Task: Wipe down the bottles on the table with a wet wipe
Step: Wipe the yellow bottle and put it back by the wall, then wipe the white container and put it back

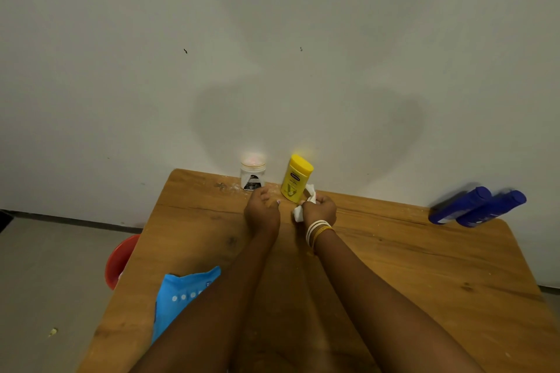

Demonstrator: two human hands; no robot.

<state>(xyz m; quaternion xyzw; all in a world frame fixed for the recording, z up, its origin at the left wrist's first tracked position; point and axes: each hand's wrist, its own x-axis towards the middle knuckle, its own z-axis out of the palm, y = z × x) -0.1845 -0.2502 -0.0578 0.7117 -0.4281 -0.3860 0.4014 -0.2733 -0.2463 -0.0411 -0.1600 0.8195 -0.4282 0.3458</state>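
Jar (253,174) left of bottle (295,179); two bottles (475,207) far right.

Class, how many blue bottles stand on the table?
2: both at the table's far right edge, one blue bottle left of the other, touching. None seem hidden.

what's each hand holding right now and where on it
The right hand grips a bunched white wet wipe around its middle, beside the yellow bottle. The left hand holds nothing.
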